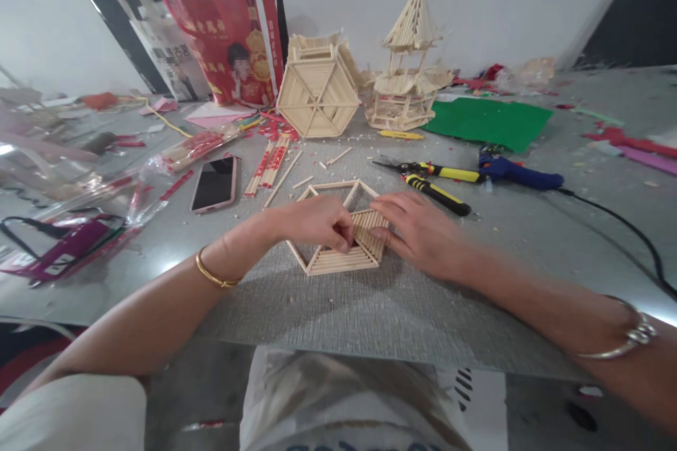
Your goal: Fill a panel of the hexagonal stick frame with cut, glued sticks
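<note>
A hexagonal frame of thin wooden sticks (343,262) lies flat on the grey table in front of me. Rows of sticks fill its near and right sections, while other sections are open. My left hand (320,224) reaches over the frame with its fingers curled and thumb and fingertips together near the middle; whatever they hold is too small to make out. At the frame's right edge rests my right hand (415,231), its fingers and thumb apart, touching the filled right section.
Behind stand a hexagonal stick piece (319,100) and a stick pagoda (407,88). Pliers (455,173), a blue-handled corded tool (521,173) and green paper (489,121) lie right. A phone (215,184), stick bundles (272,162) and a red bag (227,42) are left.
</note>
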Tool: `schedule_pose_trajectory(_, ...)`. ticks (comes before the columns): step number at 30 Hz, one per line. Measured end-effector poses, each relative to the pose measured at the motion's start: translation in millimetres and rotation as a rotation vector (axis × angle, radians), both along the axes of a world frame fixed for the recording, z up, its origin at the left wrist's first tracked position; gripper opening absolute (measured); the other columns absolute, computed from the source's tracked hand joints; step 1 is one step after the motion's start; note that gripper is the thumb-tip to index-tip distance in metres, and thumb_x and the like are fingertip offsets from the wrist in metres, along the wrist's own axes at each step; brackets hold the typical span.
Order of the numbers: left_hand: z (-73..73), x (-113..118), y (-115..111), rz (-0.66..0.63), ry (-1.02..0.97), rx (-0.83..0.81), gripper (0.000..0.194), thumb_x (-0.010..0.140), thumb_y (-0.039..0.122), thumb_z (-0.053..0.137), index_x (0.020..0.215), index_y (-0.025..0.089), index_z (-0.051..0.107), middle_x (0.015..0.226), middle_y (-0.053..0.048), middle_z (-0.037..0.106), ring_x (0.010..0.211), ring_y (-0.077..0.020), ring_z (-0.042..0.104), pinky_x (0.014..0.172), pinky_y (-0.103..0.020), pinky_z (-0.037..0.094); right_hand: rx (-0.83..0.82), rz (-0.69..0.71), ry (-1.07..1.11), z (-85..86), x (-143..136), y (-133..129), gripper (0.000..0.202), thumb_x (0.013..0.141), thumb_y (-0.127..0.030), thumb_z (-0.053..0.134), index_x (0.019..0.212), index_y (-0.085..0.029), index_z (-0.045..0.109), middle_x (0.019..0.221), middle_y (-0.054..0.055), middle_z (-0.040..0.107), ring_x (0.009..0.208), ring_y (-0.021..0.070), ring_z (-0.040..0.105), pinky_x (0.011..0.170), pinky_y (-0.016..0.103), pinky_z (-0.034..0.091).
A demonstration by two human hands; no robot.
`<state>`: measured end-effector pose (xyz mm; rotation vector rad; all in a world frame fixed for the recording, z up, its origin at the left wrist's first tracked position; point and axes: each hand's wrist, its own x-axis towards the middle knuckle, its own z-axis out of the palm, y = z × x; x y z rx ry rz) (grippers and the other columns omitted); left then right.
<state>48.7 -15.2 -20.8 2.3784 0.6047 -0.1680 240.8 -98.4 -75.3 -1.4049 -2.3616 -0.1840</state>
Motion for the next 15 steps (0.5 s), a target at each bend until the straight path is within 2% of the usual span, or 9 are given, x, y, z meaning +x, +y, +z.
schedule_pose_trajectory(3,2.7,-2.8,-1.8,0.043,-0.035,0.049,0.008,0.065,0.016,0.062,0.065,0.018,0.07,0.055,0.004,0.063,0.052,-0.0078,0.053,0.052,-0.018,0.034,0.085,-0.066,0.011,13.2,14.9,4.9,0.039,0.094,-0.038,0.035,0.117,-0.015,0.056,0.117,0.013,0.058,0.109,0.0274,0.051,0.094,0.046,0.039)
schedule_pose_trajectory(6,10.4,-8.7,-1.3,0.156,-0.154,0.128,0.009,0.066,0.022,0.062,0.066,0.018,0.07,0.053,0.004,0.06,0.051,-0.007,0.05,0.051,-0.018,0.033,0.18,-0.25,0.034,34.4,45.9,18.5,0.038,0.094,-0.034,0.034,0.117,-0.014,0.056,0.116,0.014,0.058,0.111,0.0278,0.051,0.093,0.044,0.04)
schedule_pose_trajectory(8,17.2,-13.8,0.1,0.255,-0.238,0.085,0.013,0.068,0.028,0.062,0.069,0.017,0.069,0.056,0.003,0.06,0.052,-0.0071,0.048,0.051,-0.018,0.034,0.137,-0.418,-0.009,47.2,68.7,29.7,0.038,0.092,-0.031,0.034,0.117,-0.013,0.056,0.116,0.015,0.058,0.112,0.0281,0.05,0.092,0.043,0.04)
schedule_pose_trajectory(10,23.3,-19.0,1.1,0.344,-0.317,-0.006,0.017,0.069,0.033,0.063,0.071,0.017,0.067,0.057,0.003,0.059,0.049,-0.0064,0.046,0.048,-0.018,0.034,-0.001,-0.547,-0.1,54.0,85.9,40.6,0.037,0.09,-0.031,0.038,0.114,-0.011,0.058,0.115,0.017,0.059,0.111,0.0289,0.052,0.09,0.042,0.041)
schedule_pose_trajectory(12,26.9,-24.0,1.1,0.412,-0.369,-0.07,0.02,0.069,0.036,0.064,0.071,0.016,0.065,0.054,0.004,0.056,0.046,-0.0051,0.041,0.044,-0.017,0.031,-0.095,-0.579,-0.167,53.4,94.3,50.2,0.036,0.087,-0.036,0.045,0.105,-0.011,0.063,0.108,0.019,0.062,0.104,0.0303,0.056,0.084,0.041,0.044)
schedule_pose_trajectory(15,25.5,-31.6,1.3,0.471,-0.405,-0.111,0.022,0.069,0.038,0.066,0.071,0.016,0.064,0.053,0.005,0.051,0.044,-0.0042,0.036,0.041,-0.016,0.027,-0.136,-0.51,-0.2,45.6,95.0,61.7,0.045,0.082,-0.055,0.051,0.089,-0.013,0.067,0.094,0.016,0.067,0.089,0.0277,0.063,0.075,0.036,0.047)
